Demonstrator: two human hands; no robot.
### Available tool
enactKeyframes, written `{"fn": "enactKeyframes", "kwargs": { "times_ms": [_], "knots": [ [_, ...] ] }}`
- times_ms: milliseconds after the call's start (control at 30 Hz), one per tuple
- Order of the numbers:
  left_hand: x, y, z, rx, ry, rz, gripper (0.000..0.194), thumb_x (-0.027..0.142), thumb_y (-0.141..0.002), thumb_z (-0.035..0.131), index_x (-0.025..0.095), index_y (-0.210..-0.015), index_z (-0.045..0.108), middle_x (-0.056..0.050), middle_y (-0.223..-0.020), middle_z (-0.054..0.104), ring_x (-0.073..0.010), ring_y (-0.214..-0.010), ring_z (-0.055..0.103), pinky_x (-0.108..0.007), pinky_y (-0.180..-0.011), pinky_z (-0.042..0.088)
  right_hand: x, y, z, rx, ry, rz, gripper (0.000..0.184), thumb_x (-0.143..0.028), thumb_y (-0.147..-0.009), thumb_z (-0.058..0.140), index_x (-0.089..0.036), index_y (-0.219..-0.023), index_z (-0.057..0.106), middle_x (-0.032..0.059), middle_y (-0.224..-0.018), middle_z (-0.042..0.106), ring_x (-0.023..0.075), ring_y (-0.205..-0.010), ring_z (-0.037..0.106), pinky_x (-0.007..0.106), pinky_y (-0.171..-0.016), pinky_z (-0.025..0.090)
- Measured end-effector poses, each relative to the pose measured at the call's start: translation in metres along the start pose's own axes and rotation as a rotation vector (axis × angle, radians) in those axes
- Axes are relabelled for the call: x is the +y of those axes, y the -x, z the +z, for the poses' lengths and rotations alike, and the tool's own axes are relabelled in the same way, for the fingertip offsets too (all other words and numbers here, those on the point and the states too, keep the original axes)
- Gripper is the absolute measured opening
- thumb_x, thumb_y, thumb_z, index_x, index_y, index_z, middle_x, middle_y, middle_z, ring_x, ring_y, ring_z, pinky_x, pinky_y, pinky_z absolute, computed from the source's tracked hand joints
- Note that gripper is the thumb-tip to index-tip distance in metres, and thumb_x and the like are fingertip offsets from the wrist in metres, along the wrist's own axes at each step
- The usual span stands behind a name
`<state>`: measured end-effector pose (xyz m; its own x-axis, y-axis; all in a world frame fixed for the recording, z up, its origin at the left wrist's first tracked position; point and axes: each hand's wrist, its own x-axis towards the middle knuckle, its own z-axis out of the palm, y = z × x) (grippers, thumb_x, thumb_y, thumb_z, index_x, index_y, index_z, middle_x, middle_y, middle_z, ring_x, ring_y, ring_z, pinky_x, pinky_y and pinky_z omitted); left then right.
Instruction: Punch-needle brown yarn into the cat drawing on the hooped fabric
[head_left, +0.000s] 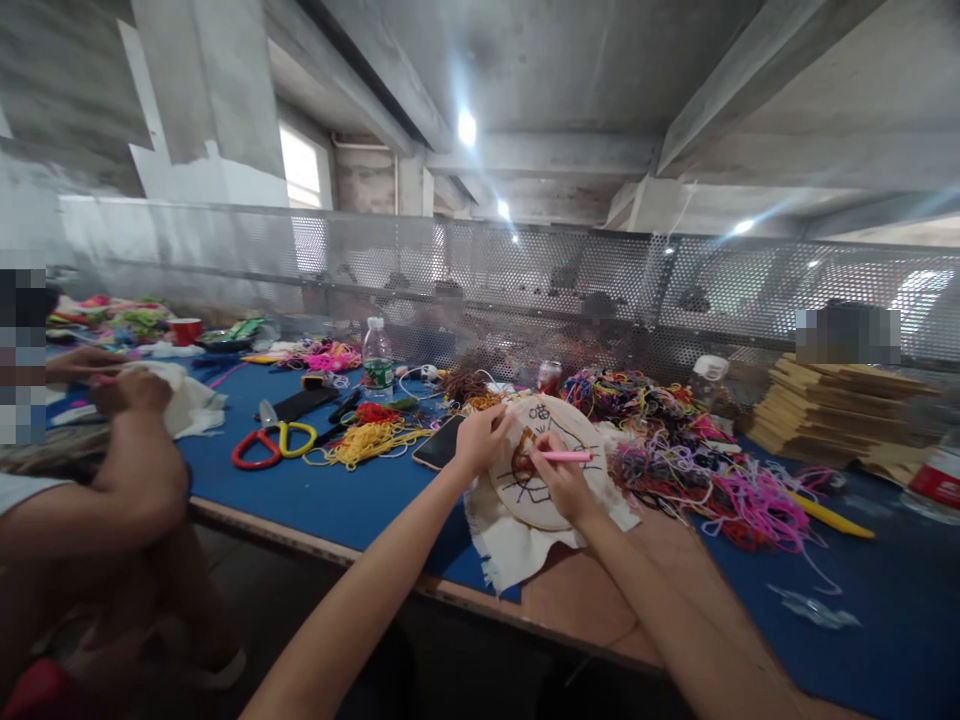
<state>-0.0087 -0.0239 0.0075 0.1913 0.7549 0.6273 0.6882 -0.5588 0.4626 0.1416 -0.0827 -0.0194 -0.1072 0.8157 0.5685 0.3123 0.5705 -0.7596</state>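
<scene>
A round embroidery hoop (pixel 546 522) stretches white cloth (pixel 504 562) with dark drawn lines and a patch of brown-orange stitching near its middle. My left hand (pixel 481 442) grips the hoop's upper left edge, fingers over the cloth. In my right hand (pixel 564 486) is a pink pen-shaped punch needle (pixel 568 457), held between thumb and fingers above the stitched patch. Its tip is hidden by my fingers. Loose cloth hangs below the hoop over the table's front side. A phone (pixel 439 444) lies just left of the hoop.
Tangled yarn (pixel 675 470) spreads right of the hoop. Scissors with red and yellow handles (pixel 274 446), yellow yarn (pixel 365 443) and a bottle (pixel 377 358) are to the left. Brown envelopes (pixel 817 410) are stacked at right. Another person's arm (pixel 142 465) works on cloth at left.
</scene>
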Motion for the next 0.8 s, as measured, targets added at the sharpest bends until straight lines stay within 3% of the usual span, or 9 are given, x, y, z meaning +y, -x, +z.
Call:
{"fn": "enactKeyframes", "kwargs": {
  "times_ms": [333,633,800],
  "knots": [
    [0.0029,-0.0002,-0.0024,-0.017,-0.022,-0.004,0.036,0.043,-0.085,0.038,0.017,-0.067,0.055,-0.001,-0.061,0.055,-0.0119,-0.056,0.041,-0.023,-0.056,0.025,0.0056,0.0001,-0.0008,0.011,-0.002,0.027,0.019,-0.041,-0.084,0.045,-0.023,-0.077,0.042,-0.0005,-0.07,0.054,0.0162,-0.069,0.056,0.028,-0.063,0.046],
    [-0.0007,0.0004,-0.0005,-0.004,-0.019,0.007,0.035,0.042,-0.086,0.038,0.017,-0.07,0.057,0.001,-0.06,0.055,-0.011,-0.055,0.04,-0.022,-0.056,0.024,0.0007,0.0015,-0.0012,-0.012,0.017,0.016,0.017,-0.038,-0.085,0.045,-0.023,-0.078,0.043,-0.0019,-0.07,0.052,0.0148,-0.068,0.054,0.028,-0.064,0.044],
    [-0.0002,0.0007,0.0003,-0.003,-0.018,0.012,0.036,0.043,-0.085,0.038,0.017,-0.069,0.056,0.0,-0.062,0.055,-0.0113,-0.056,0.042,-0.022,-0.056,0.024,-0.0035,0.0012,-0.003,-0.04,0.063,0.04,0.019,-0.039,-0.079,0.054,-0.021,-0.076,0.05,-0.0015,-0.07,0.055,0.0143,-0.068,0.053,0.027,-0.064,0.042]
  ]
}}
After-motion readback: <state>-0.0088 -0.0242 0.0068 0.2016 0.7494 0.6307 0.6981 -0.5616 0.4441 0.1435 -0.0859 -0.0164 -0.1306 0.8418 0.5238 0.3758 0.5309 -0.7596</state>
